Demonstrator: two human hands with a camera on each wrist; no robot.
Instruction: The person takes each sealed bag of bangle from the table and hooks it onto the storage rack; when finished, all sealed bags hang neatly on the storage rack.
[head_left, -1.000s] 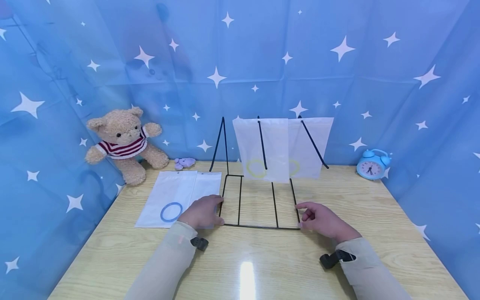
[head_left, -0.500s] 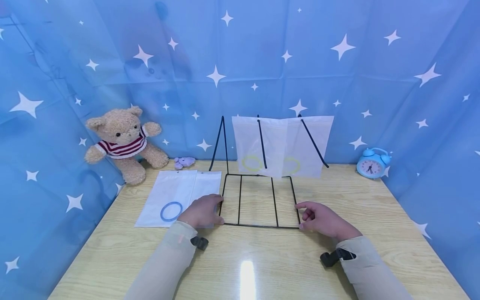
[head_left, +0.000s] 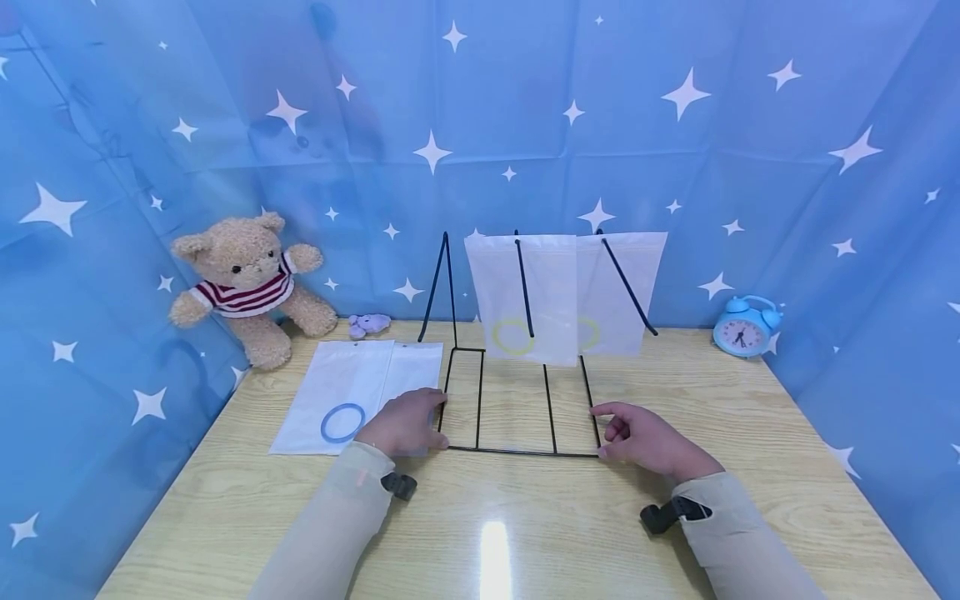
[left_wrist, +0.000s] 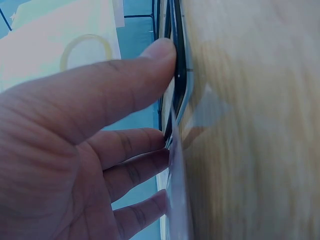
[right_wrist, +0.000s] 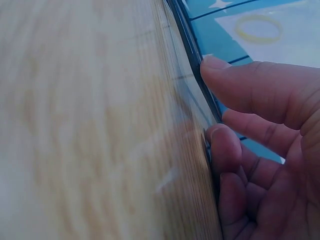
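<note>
A black wire display rack (head_left: 517, 452) stands on the table, three slanting arms rising from its back. Frosted zip bags hang from the middle and right arms: the front bag (head_left: 547, 287) and the right bag (head_left: 633, 287) each show a yellow-green ring. My left hand (head_left: 402, 422) touches the rack's front left corner, thumb and fingers fairly straight and spread along the wire. At the front right corner, my right hand (head_left: 643, 437) touches the wire with thumb and extended index finger, its other fingers bent. The left arm (head_left: 433, 287) of the rack carries no bag.
Left of the rack lie overlapping white zip bags (head_left: 330, 383) with a blue ring (head_left: 342, 423), partly under my left hand. A teddy bear (head_left: 243, 271) and a small purple toy (head_left: 368, 326) sit behind. An alarm clock (head_left: 744, 329) stands at right, before the starry curtain (head_left: 480, 125).
The hanging bags swung back towards the curtain, then forward again. Both hands and the rack's base have stayed in place.
</note>
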